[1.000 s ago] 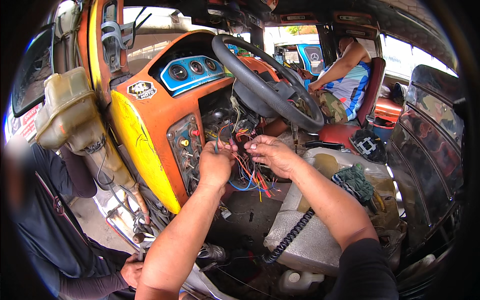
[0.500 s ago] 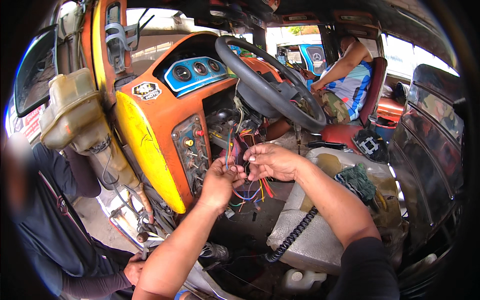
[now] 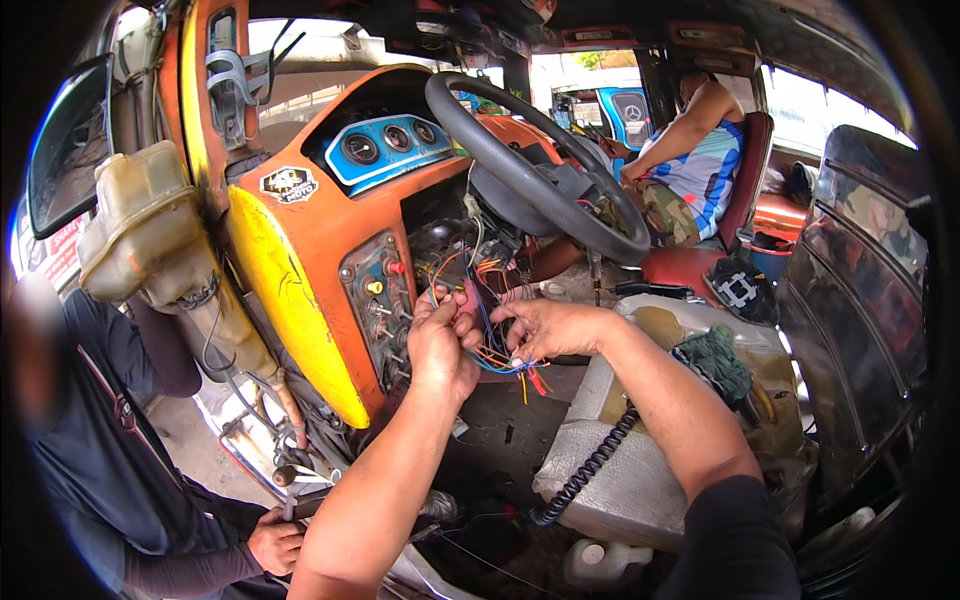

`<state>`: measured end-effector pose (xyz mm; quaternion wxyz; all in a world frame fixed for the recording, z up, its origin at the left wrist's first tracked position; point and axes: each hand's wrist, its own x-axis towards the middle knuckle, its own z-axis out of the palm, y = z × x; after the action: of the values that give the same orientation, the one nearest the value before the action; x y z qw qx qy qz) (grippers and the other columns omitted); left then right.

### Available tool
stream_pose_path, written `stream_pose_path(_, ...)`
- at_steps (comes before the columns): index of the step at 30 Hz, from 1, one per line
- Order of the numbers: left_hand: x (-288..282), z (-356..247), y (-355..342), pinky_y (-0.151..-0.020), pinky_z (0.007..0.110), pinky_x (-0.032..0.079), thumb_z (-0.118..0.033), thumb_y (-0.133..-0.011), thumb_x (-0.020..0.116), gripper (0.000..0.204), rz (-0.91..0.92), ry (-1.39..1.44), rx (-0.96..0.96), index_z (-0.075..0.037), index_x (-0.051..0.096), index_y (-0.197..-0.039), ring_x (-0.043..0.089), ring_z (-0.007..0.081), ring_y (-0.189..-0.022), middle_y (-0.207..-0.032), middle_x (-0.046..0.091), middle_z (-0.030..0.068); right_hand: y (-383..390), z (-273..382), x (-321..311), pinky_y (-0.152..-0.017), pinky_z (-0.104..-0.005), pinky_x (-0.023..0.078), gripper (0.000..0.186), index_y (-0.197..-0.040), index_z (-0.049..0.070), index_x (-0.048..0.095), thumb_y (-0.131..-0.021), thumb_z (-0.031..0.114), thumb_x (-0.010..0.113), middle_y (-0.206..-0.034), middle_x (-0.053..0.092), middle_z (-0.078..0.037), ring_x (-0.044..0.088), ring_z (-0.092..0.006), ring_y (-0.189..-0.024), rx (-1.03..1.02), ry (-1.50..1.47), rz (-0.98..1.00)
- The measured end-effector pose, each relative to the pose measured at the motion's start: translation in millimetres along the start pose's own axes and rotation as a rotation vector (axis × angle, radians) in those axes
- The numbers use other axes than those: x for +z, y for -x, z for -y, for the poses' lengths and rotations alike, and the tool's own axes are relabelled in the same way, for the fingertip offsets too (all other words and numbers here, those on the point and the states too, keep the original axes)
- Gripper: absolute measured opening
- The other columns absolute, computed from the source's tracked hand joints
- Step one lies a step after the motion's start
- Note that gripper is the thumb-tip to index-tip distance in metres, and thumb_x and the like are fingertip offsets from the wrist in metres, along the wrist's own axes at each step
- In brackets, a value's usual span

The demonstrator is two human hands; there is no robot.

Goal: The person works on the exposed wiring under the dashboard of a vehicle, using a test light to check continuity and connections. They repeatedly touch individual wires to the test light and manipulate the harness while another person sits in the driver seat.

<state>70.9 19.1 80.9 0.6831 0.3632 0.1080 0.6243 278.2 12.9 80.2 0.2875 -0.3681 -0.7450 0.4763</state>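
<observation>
My left hand (image 3: 446, 340) is closed on coloured wires (image 3: 470, 295) that hang from the open dashboard cavity, below the grey steering wheel (image 3: 610, 243). Just to its right, my right hand (image 3: 545, 330) has fingers curled round the lower, loose ends of the bundle, pinching among blue, red and yellow strands. Beside my left hand is a metal switch panel (image 3: 370, 310) set in the orange dashboard (image 3: 300, 245), with blue-faced gauges (image 3: 395, 140) above. Exactly which strand each fingertip holds is too small to tell.
A co-worker (image 3: 120, 430) in dark clothes stands at the left, below a plastic reservoir (image 3: 145, 235). Another person (image 3: 700, 180) sits across the cab. At right are a worn seat (image 3: 620, 470) with a green rag (image 3: 712, 362), a coiled black cord (image 3: 585, 470) and a dark cap (image 3: 738, 290).
My left hand has risen slightly and closed further round the wires. My right hand has moved lower and a little right, drawing the loose ends toward the right.
</observation>
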Motion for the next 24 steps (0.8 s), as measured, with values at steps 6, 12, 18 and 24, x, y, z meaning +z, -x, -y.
stream_pose_path(6, -30.1, -2.4, 23.6, -0.066, 0.025, 0.046, -0.015, -0.108, 0.06, 0.009, 0.189, -0.112, -0.208, -0.012, 0.06, -0.117, 0.053, 0.0084, -0.072, -0.091, 0.063, -0.001, 1.4, -4.6, 0.3, -0.072, -0.027, 0.052, 0.093, -0.163, 0.007, 0.031, -0.085, 0.004, 0.082, -0.112, 0.06, -0.008, 0.062, -0.0127, -0.092, -0.157, -0.139, -0.246)
stream_pose_path(12, -47.8, 15.6, 45.8, -0.087, 0.032, 0.058, -0.008, -0.109, 0.055, 0.008, 0.052, -0.597, -0.112, -0.012, 0.054, -0.117, 0.07, 0.0159, -0.098, -0.103, 0.069, 0.0037, -9.7, -15.9, -11.4, -0.094, -0.0341, 0.053, 0.082, -0.158, 0.01, 0.042, -0.087, 0.017, 0.083, -0.128, 0.06, -0.013, 0.063, -0.0215, -0.11, -0.138, 0.105, -0.336)
stream_pose_path(18, -34.3, 23.5, 29.7, -0.084, 0.033, 0.062, -0.004, -0.11, 0.049, 0.006, -0.052, -0.574, 0.092, -0.008, 0.047, -0.114, 0.071, 0.0184, -0.096, -0.109, 0.067, 0.0115, -1.6, -0.8, 8.9, -0.111, -0.0417, 0.048, 0.098, -0.155, 0.009, 0.041, -0.076, 0.027, 0.094, -0.15, 0.045, -0.019, 0.052, -0.0321, -0.134, -0.428, 0.586, -0.402)
stream_pose_path(24, -35.6, 30.7, 28.3, -0.078, 0.029, 0.062, 0.001, -0.109, 0.049, 0.009, -0.104, -0.652, 0.162, -0.005, 0.045, -0.115, 0.071, 0.0161, -0.094, -0.105, 0.069, 0.0105, 14.2, 30.7, 17.3, -0.1, -0.0436, 0.052, 0.054, -0.118, 0.004, 0.068, -0.078, 0.031, 0.092, -0.128, 0.06, -0.02, 0.063, -0.0354, -0.117, -0.158, 0.741, -0.515)
